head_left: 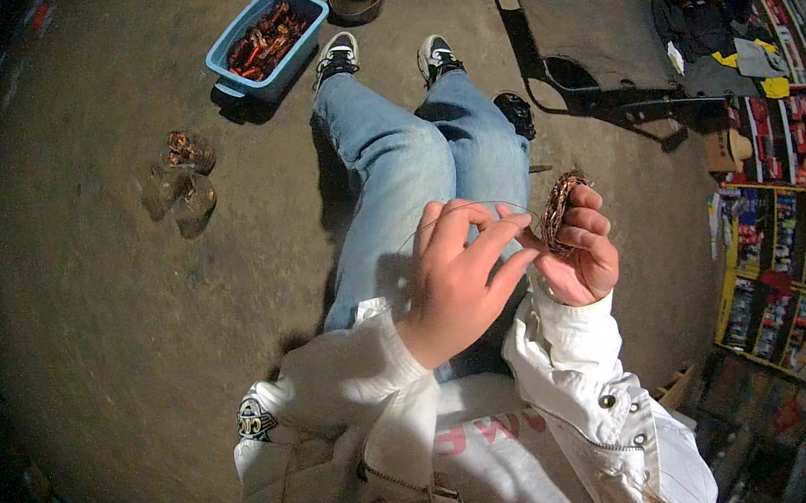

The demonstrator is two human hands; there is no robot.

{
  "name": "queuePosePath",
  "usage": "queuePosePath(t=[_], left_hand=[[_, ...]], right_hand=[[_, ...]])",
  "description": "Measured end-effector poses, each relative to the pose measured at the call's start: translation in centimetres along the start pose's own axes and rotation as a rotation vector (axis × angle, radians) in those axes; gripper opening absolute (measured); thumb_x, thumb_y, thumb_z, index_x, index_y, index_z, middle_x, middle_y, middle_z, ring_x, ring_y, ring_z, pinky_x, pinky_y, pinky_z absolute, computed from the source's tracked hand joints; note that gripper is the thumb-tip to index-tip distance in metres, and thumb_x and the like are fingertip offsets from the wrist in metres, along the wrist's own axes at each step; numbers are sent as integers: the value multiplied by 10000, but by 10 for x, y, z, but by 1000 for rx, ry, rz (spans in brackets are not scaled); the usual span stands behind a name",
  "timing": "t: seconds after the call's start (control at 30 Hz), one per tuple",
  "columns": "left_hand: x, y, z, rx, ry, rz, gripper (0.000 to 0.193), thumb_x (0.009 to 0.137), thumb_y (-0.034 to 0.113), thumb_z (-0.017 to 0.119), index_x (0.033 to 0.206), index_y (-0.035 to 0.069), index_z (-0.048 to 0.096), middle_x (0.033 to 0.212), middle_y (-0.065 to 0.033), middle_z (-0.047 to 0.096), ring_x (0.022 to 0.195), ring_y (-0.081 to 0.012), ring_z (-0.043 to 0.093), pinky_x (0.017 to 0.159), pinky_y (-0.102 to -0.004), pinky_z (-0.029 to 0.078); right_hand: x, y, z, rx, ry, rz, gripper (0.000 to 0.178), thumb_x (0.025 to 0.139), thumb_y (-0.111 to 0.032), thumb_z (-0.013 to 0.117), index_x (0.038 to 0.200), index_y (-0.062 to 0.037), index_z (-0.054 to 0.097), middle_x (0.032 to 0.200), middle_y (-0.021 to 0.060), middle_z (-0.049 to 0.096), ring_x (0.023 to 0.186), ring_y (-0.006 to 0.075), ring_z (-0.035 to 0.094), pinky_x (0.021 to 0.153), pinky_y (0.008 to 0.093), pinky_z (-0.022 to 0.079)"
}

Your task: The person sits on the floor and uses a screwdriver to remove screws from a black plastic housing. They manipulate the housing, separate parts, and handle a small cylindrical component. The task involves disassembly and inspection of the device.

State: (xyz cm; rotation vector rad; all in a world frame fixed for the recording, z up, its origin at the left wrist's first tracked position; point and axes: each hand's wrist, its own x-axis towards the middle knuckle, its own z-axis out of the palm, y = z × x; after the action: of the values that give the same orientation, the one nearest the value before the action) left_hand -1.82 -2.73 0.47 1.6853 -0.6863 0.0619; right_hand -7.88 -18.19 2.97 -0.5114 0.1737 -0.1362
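Here, right hand [589,259] grasping wire coil [557,220], long axis leaning up and rightward, left hand [459,273] grip unclear.

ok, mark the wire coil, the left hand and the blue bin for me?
Wire coil [556,215]: head view, on the wound strands.
Left hand [455,271]: head view, on the back of the hand.
Blue bin [241,77]: head view, on its near rim.

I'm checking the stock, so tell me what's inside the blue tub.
The blue tub holds a heap of dark reddish-brown, coppery pieces. Whatever lies under the top layer, and the tub's bottom, is covered and can't be seen.
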Motion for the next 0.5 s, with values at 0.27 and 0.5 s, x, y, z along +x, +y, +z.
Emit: queuePosePath(t=[0.27, 0.5], left_hand=[[-5, 0, 13, -390, -103, -205, 244, 745, 8, 685, 968, -56, 609, 927, -140, 535, 830, -274, 548, 736, -353, 447], [-10, 9, -7, -459, -196, -346, 242, 776, 8, 679, 999, -58, 611, 920, -137, 536, 777, -255, 564, 676, -319, 457]], right_hand=[[1, 8, 3, -305, 1, -12, 186, 903, -105, 607, 1047, -71, 495, 791, -23, 528, 726, 110, 525, 1170, 460, 215], [0, 13, 7, -370, 64, -16, 197, 912, -134, 611, 1057, -61, 500, 842, -10, 545, 771, 123, 536, 1130, 420, 288]])
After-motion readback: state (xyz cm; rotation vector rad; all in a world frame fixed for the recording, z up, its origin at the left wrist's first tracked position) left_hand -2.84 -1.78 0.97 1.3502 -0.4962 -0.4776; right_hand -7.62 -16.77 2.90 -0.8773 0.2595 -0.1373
